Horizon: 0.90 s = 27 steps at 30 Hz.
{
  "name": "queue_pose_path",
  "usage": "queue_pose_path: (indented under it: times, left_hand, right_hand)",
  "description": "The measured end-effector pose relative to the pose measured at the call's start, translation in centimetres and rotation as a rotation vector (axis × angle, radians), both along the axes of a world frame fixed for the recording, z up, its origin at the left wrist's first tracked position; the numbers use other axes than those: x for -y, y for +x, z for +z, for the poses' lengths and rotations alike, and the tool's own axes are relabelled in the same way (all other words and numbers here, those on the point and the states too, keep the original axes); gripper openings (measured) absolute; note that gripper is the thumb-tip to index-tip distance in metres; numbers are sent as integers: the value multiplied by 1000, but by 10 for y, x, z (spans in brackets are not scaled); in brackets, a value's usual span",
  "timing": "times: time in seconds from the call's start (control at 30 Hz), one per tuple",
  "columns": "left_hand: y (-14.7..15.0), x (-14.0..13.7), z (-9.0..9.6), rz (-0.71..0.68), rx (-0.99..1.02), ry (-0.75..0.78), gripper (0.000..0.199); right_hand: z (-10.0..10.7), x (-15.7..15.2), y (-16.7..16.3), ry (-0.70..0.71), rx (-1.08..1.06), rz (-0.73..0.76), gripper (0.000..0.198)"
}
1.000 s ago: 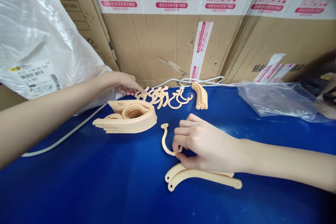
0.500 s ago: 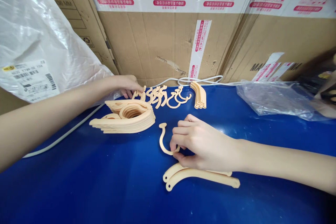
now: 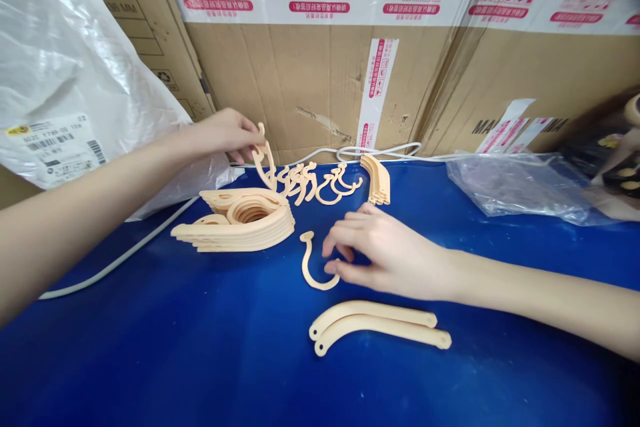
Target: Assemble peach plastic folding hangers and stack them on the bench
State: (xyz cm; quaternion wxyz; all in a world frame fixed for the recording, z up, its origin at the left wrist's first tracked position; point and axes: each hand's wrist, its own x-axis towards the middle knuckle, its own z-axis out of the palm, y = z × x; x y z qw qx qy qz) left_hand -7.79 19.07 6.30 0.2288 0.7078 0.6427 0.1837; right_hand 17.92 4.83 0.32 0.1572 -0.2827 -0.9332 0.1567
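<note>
Left hand (image 3: pixel 233 133) clamped on at least one small curved piece (image 3: pixel 270 159), raised behind the stack (image 3: pixel 270 233). Right hand (image 3: pixel 387 253): thumb and fingers apart at loose hook (image 3: pixel 306 267), contact unclear. Hook lies on blue table (image 3: pixel 175 360), beyond two bent bars (image 3: pixel 380 330).

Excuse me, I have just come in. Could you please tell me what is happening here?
A person is handling pale, curved pieces at a blue table. The left hand holds up at least one small piece near the stacked parts. The right hand is loosely open beside a single hook; contact is unclear. Two longer strips lie nearer the person.
</note>
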Motion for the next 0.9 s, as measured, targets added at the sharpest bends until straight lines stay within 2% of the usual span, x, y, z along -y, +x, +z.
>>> queue_pose_path:
  times: [0.13, 0.2, 0.27, 0.3, 0.37, 0.43, 0.53, 0.67, 0.9]
  left_hand:
    - [15, 26, 26, -18, 154, 254, 24]
    - [28, 42, 30, -82, 273, 369, 24]
    - [42, 62, 27, -186, 435, 440, 18]
    - [50, 73, 22, -228, 538, 500, 14]
    - [64, 95, 10, -288, 628, 515, 10]
    - [73, 113, -3, -328, 626, 471, 7]
    - [79, 132, -17, -322, 603, 357, 7]
    - [76, 142, -29, -269, 571, 260, 11]
    - [75, 151, -44, -289, 686, 103, 14]
  right_hand:
    - [7, -20, 5, 25, -248, -149, 15]
    - [11, -29, 6, -6, -432, -245, 22]
    - [14, -33, 6, -142, -607, -305, 34]
    - [16, -33, 6, -244, -668, -319, 38]
    - [19, -30, 6, -458, -720, -297, 38]
    - [21, -23, 7, -612, -712, -227, 31]
    - [23, -12, 10, -690, -661, -147, 22]
    - [20, 0, 16, -682, -580, -188, 22]
    - [4, 9, 21, -598, -417, -162, 22]
